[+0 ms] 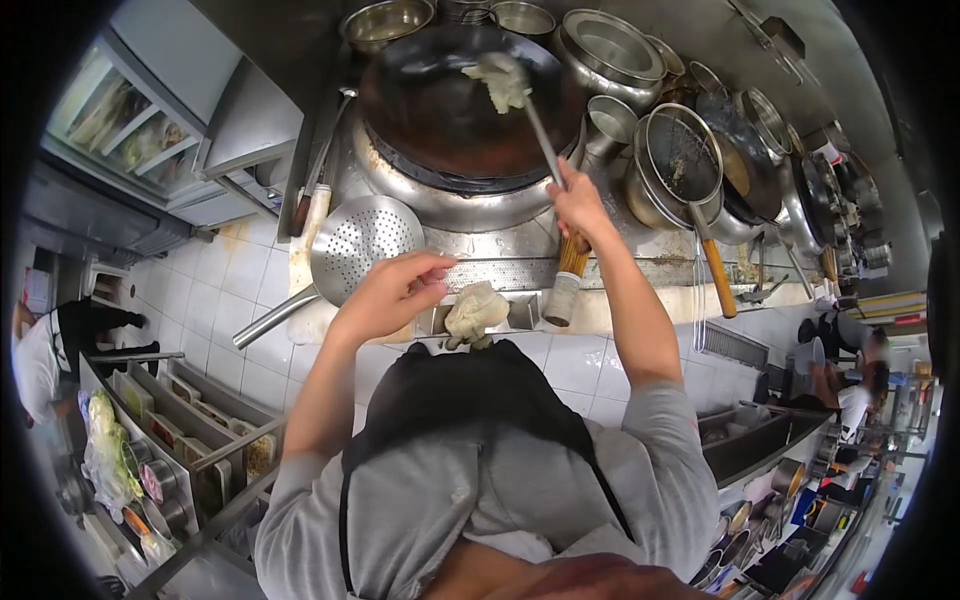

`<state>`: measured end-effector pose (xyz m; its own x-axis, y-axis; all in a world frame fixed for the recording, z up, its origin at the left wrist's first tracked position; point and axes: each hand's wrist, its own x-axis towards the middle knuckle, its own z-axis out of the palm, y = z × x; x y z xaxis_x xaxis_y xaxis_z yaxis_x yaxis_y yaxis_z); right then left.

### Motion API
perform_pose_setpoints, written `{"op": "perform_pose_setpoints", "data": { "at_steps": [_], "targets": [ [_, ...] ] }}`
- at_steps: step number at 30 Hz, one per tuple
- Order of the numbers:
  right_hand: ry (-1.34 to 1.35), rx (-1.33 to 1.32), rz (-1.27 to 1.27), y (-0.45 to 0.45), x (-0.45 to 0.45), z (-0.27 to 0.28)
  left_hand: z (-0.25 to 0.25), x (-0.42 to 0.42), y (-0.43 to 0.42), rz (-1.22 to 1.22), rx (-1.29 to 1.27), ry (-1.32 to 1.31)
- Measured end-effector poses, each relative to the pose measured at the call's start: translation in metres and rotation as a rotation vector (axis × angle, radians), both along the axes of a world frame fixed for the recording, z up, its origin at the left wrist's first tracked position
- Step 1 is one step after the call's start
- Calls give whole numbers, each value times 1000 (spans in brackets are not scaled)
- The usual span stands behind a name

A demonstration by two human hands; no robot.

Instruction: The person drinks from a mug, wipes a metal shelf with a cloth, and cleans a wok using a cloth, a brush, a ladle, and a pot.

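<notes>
My right hand (580, 207) is closed around the metal shaft of a long-handled tool (541, 130). A crumpled whitish lump, which looks like a rag (503, 82), covers the tool's far end, over the dark inside of the large wok (430, 120). Below my right hand is a wooden handle (573, 255); I cannot tell if it belongs to the same tool. My left hand (395, 295) holds nothing, fingers loosely bent and apart, beside a perforated skimmer (367, 245). Right of it, a crumpled pale cloth (477, 314) sits at the stove's front edge.
A round strainer with a wooden handle (716, 270) rests on a pot at the right. Metal bowls (388, 22) stand behind the wok. Ingredient bins (200, 420) are at lower left. Other people (60, 350) are at the far left and far right.
</notes>
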<state>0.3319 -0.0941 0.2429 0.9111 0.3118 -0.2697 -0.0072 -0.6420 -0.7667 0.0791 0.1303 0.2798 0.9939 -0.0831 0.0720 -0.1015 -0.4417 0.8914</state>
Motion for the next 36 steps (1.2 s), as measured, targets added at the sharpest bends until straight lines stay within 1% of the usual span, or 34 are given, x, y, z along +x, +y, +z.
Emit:
{"op": "perform_pose_setpoints", "data": {
  "at_steps": [2,3,6,8,9,10,11,12,13,14,16,18,19,20,21,22,24,26,27,28,30,32,33,34,36],
  "targets": [
    [123,128,79,-10,-11,1,-18,-13,20,59,-36,40],
    [164,210,60,-11,-17,10,-24,-17,28,89,-55,55],
    [14,237,-81,-14,-5,27,-29,-28,42,196,-64,167],
    [-155,160,-160,-18,27,49,-23,-20,41,202,-26,141],
    [-276,30,-144,-24,62,48,-21,-16,40,210,-7,128],
    [-312,-10,-115,-30,87,59,-19,-6,36,212,100,7],
    [-394,-129,-151,-32,116,66,-16,8,29,215,206,-113],
    [-373,-191,-175,-36,142,73,-12,25,20,219,313,-234],
    [-370,-210,-204,-43,179,65,-5,40,7,233,245,-188],
    [-466,-233,-240,-51,222,44,-6,58,-5,241,320,-264],
    [-328,-263,-210,-59,285,24,-20,96,-24,257,471,-409],
    [-85,3,-196,-54,272,58,-35,122,-36,253,551,-421],
    [233,527,-213,-67,307,34,-41,127,-39,254,592,-412],
    [549,1203,-370,-63,309,41,-43,133,-41,295,594,-394],
    [653,1427,-432,-61,293,56,-43,138,-41,323,598,-352],
    [729,1581,-356,-66,302,47,-42,141,-41,341,598,-311],
    [879,1674,-340,-67,271,65,-41,152,-36,321,617,-282],
    [1024,1737,-237,-67,238,83,-41,166,-29,285,621,-211],
    [1040,1682,-260,-67,219,94,-41,175,-26,265,612,-152],
    [1081,1708,-244,-64,203,101,-42,181,-24,246,600,-92],
    [1180,1764,-168,-58,159,109,-48,187,-21,238,632,-122],
    [1265,1777,-107,-53,126,102,-53,189,-20,235,648,-146],
    [1341,1775,-47,-50,106,99,-55,189,-20,241,649,-151],
    [1373,1741,-46,-48,96,91,-58,185,-18,249,651,-154],
    [1321,1572,-148,-39,71,86,-55,179,-18,240,658,-135]
  ]
}}
